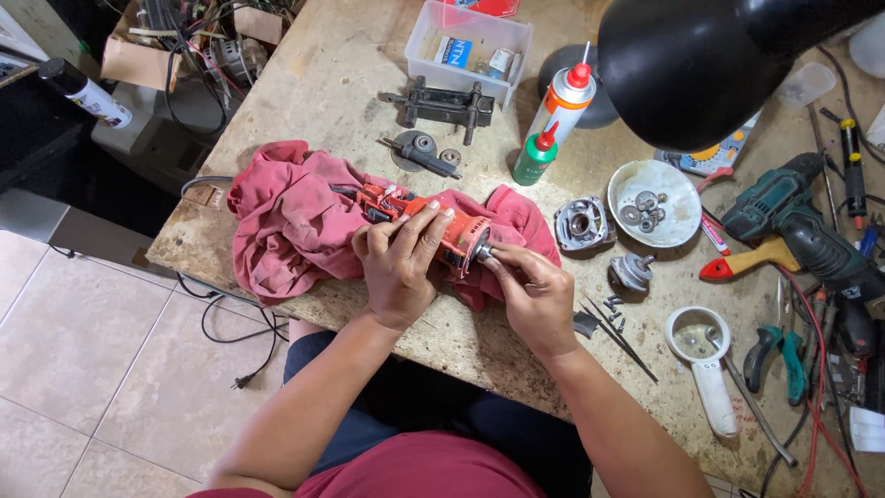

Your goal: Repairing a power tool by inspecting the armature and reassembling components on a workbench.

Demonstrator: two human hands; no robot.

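Red power tool body (433, 221) lies on red rag (286, 217) at bench edge. Left hand (398, 263) wraps over it, fingers closed. Right hand (533, 293) pinches metal end (481, 251) just beside left hand.

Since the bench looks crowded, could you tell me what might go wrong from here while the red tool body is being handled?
The loose screws lie near the table edge, close to the right hand; a nudge could send them to the floor. The red tool body rests on a rumpled red cloth, gripped by the left hand, so it might shift. The green bottle stands upright and could tip.
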